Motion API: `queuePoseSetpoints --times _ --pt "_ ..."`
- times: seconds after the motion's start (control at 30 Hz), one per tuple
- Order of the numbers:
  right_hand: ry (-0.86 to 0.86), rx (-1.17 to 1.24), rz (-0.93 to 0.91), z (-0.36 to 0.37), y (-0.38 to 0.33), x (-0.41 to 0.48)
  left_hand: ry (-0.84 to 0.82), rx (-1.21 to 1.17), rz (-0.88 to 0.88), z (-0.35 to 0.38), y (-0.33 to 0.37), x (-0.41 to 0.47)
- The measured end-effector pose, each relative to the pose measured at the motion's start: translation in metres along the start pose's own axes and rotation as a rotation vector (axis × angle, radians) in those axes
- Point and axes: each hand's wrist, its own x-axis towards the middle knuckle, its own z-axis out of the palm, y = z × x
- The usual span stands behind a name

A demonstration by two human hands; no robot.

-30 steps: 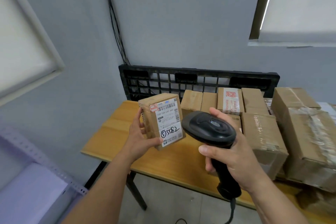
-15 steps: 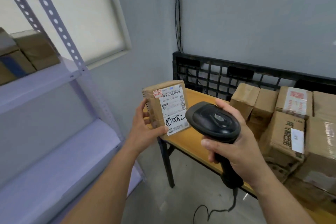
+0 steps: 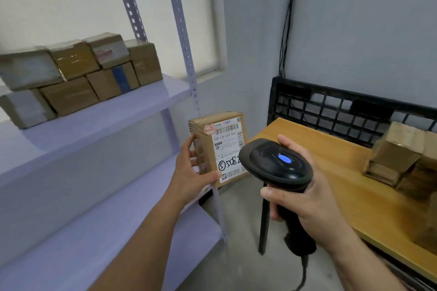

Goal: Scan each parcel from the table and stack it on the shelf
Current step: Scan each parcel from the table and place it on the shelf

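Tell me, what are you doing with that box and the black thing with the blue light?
A person is scanning parcels. The left hand holds a small cardboard parcel with its label facing the camera. The right hand grips a black scanner, blue light on, right by that label. Stacked boxes sit on the shelf at the left, and waiting boxes sit on the table at the right.

Place: a small parcel storeroom.
Shelving: slotted-metal shelf (image 3: 142,104) up and left of the left hand (image 3: 189,172), carrying stacked taped cartons (image 3: 78,73).
Table: wooden table (image 3: 350,172) right of the right hand (image 3: 307,205), bearing more boxes (image 3: 397,156).
Tools: barcode scanner (image 3: 276,163) gripped in the right hand; labelled parcel (image 3: 220,146) held in the left.
Backdrop: black plastic pallet (image 3: 331,106) upright beyond the right hand, against a bare grey wall (image 3: 354,30).
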Motion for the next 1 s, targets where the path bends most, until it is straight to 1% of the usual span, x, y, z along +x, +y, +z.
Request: queuePoseSetpoints --times 0.1,0.23,0.37,0.47,0.63,0.77,0.87,1.0 --pt "0.028 -0.034 -0.019 0.039 -0.002 0.002 0.01 0.033 0.026 -0.04 -0.006 0.003" --pt "0.043 -0.031 -0.056 0.086 -0.006 0.005 0.067 0.067 0.092 -0.096 -0.001 0.001" --pt "-0.02 -0.015 -0.069 0.134 -0.005 0.013 0.164 0.073 0.16 -0.16 0.013 -0.014" --pt "-0.088 0.01 -0.068 0.172 -0.006 0.021 0.267 0.075 0.164 -0.212 0.02 -0.029" --pt "-0.227 0.001 -0.06 0.226 -0.005 0.036 0.521 0.068 0.119 -0.296 0.031 -0.058" --pt "-0.336 0.002 -0.031 0.262 -0.005 0.045 0.703 0.074 -0.004 -0.353 0.029 -0.076" --pt "-0.379 -0.001 -0.031 0.281 -0.002 0.048 0.765 0.124 -0.127 -0.382 0.02 -0.082" --pt "-0.413 -0.037 -0.019 0.295 0.0 0.048 0.78 0.175 -0.219 -0.401 0.006 -0.08"
